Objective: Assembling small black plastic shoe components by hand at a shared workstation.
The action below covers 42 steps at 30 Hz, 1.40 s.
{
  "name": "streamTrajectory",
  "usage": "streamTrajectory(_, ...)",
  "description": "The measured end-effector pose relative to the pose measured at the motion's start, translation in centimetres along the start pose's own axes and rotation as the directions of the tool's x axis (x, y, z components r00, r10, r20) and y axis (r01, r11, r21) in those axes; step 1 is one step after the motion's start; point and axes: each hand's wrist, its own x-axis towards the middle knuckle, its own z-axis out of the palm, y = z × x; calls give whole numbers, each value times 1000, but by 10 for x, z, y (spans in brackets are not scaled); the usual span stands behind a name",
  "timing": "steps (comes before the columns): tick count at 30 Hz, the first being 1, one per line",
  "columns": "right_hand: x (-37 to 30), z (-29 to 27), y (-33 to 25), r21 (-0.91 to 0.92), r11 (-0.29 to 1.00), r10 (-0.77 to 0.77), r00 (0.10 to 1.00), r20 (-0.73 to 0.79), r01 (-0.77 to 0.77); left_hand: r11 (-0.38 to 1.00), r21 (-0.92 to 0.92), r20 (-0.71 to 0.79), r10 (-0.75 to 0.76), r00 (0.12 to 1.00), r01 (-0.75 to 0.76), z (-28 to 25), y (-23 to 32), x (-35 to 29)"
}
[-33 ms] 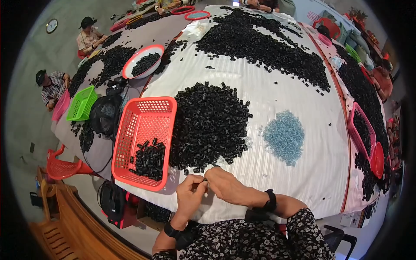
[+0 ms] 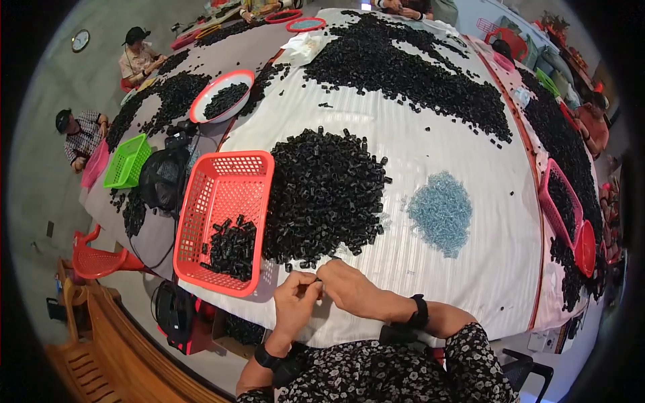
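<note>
Close to the table's near edge, my two hands meet in front of a big heap of small black plastic tube-like pieces [image 2: 326, 195]. Between thumb and forefinger, my left hand [image 2: 293, 300] pinches a small black plastic piece [image 2: 318, 280], of which only a bit shows. My right hand [image 2: 353, 289] is closed against it, back of the hand upward; its fingertips are mostly hidden, so what they grip does not show. Beside the heap, on the left, stands a red plastic basket [image 2: 267, 201] with black pieces in its near end. To the right lies a pile of small clear bluish pieces [image 2: 440, 213].
A white cloth [image 2: 484, 282] covers the table. Farther back spreads a wide bank of black pieces [image 2: 410, 67]. A red-rimmed bowl [image 2: 195, 111], a green basket [image 2: 127, 161] and a black bag [image 2: 161, 178] stand left; a pink basket [image 2: 552, 201] stands right. Other people sit around the tables.
</note>
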Motion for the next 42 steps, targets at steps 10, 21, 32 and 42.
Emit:
streamTrajectory(10,-8,4,-11,-329,936,-124,992,18,123,949,-232,59,-205,977,213,-6,-6,2)
streamTrajectory(21,-10,17,-12,-494,860,-150,989,0,130,869,-377,44,-328,944,320,0,-14,-6)
streamTrajectory(32,-11,15,-4,-418,893,-218,972,-84,164,836,-437,79,-333,940,333,7,-14,-8)
streamTrajectory(42,-15,12,1,-389,904,-228,969,-93,175,826,-432,124,-345,931,363,8,-11,-3)
